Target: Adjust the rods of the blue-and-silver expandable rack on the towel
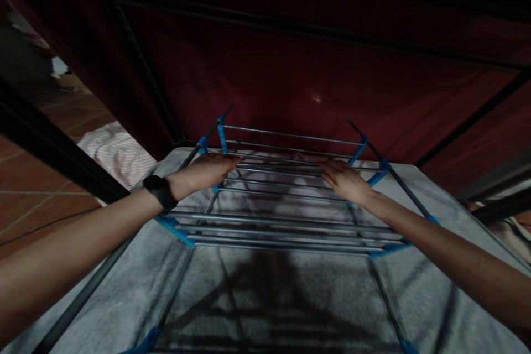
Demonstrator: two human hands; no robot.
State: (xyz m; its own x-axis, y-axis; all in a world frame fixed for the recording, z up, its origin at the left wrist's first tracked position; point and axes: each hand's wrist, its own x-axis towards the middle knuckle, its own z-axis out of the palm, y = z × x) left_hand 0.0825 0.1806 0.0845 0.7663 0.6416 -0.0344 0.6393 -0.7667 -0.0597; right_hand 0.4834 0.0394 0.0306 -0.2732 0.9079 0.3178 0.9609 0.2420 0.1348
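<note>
A rack of grey metal tubes with blue plastic brackets stretches out in front of me over a grey blanket. My left hand, a dark watch on its wrist, is closed on the left end of a crossbar in the rack's far tier. On the right part of that tier, my right hand has its fingers curled over the bars. Both palms face down, so the undersides of the fingers and the thumbs are partly hidden. A nearer tier of crossbars passes below my forearms.
Dark red cloth hangs behind the rack, crossed by a black frame bar. A dark post slants along the left. Beyond it lie striped fabric and a tiled floor with a cable.
</note>
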